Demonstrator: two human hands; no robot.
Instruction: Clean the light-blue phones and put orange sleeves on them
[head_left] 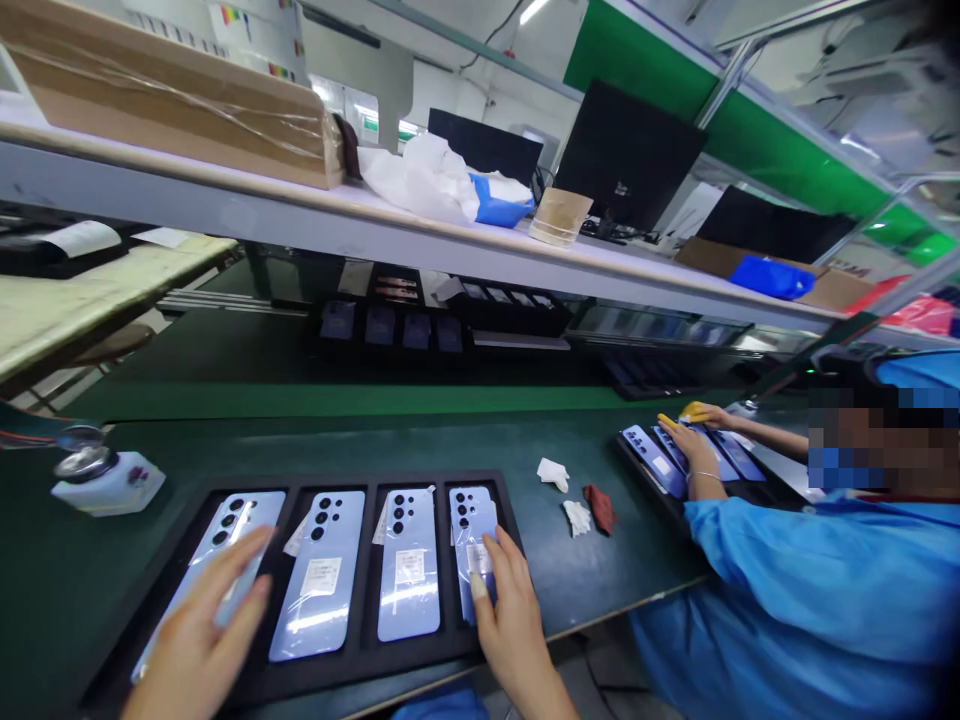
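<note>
A black tray [322,690] on the bench holds several light-blue smartphones, backs up, each in its own slot. My left hand [199,625] hovers over or touches the leftmost smartphone [238,515], covering its lower part; its thumb and fingers are apart. On the rightmost smartphone [471,510] lies my right hand [514,610], thumb and fingers apart near its white label. Between my hands are two more phones, the left-middle smartphone [319,610] and the right-middle smartphone [407,610], both with white labels. Whether either hand presses on its phone, I cannot tell.
A white dispenser bottle [112,485] stands left of the tray. White wipes [553,474] and a brown cloth scrap [600,508] lie right of it. A co-worker in blue [787,590] handles another phone tray [679,515]. A shelf [300,215] spans overhead, beyond the bench.
</note>
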